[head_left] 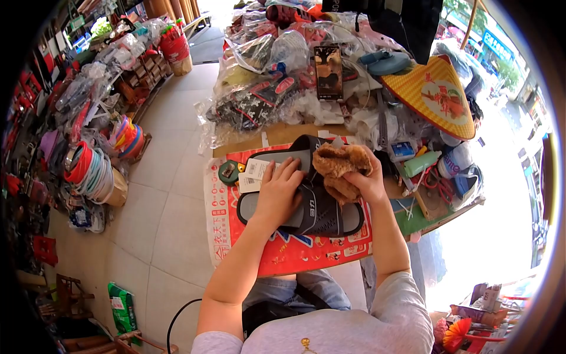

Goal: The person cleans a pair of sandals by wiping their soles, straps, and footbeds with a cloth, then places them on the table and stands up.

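Observation:
Two dark grey slide sandals lie side by side on a red printed sheet (pixel 283 262). On the nearer sandal (pixel 321 215) and against the insole of the farther sandal (pixel 295 154) rests my left hand (pixel 282 192), palm down with its fingers slightly apart. My right hand (pixel 367 180) grips a fuzzy brown cloth (pixel 341 165) over the toe straps. White paper tags (pixel 252 176) lie by my left fingertips. A green tape measure (pixel 229 172) sits at their left.
Plastic-wrapped goods (pixel 253 100) heap up behind the sandals, with a phone (pixel 328 72) propped among them. A yellow conical hat (pixel 436 97) and a green bottle (pixel 422 163) are at the right. Stacked basins (pixel 94 171) stand left on the tiled floor.

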Available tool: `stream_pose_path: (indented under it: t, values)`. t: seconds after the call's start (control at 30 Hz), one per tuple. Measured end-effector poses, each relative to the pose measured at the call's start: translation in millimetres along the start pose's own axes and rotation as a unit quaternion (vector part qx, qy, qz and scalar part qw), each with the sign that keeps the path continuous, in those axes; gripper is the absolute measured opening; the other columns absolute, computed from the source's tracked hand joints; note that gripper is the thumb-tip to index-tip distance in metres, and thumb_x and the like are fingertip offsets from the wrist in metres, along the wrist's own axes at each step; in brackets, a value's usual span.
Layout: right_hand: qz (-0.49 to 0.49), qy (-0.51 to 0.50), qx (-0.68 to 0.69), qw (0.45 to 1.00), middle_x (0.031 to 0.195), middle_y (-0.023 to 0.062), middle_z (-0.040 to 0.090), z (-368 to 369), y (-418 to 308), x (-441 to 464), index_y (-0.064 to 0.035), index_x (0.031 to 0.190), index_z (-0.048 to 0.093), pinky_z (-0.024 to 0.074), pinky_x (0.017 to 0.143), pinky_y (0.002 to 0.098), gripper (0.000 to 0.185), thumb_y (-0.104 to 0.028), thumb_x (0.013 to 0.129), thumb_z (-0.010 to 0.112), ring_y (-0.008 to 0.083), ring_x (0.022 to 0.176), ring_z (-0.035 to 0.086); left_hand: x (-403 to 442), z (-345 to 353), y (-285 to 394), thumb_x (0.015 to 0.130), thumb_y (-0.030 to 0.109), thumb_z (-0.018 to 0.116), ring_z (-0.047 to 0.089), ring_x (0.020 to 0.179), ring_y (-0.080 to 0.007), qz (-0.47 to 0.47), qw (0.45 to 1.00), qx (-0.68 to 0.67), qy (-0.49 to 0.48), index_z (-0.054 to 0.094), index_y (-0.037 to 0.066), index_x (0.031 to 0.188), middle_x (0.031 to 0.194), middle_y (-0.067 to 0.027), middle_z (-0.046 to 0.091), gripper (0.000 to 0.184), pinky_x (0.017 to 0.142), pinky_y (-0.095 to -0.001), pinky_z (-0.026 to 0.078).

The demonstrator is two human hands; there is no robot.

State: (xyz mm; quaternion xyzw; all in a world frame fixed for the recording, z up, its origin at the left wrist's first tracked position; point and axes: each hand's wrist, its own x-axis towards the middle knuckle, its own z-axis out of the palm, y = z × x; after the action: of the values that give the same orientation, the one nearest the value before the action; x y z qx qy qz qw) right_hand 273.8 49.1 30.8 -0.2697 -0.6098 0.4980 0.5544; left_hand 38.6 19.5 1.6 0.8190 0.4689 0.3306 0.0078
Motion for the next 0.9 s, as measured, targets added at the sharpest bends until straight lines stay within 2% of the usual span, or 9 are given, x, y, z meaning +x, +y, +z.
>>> stream_pose_path:
  t: [0.9]
  values:
    - [0.001,-0.007,-0.018,1.0,0.113,0.0021,0.065,-0.4,0.6,-0.4,-0.0017,0.124,0.061,0.0459,0.097,0.0287,0.046,0.004,0.08,0.072,0.0107,0.108,0.059,-0.1,-1.1,-0.3,0.071,-0.004,0.06,0.044,0.138,-0.0283,0.004,1.0,-0.001,-0.005,0.059,0.007,0.112,0.137,-0.0121,0.055,0.042,0.115,-0.0509,0.03]
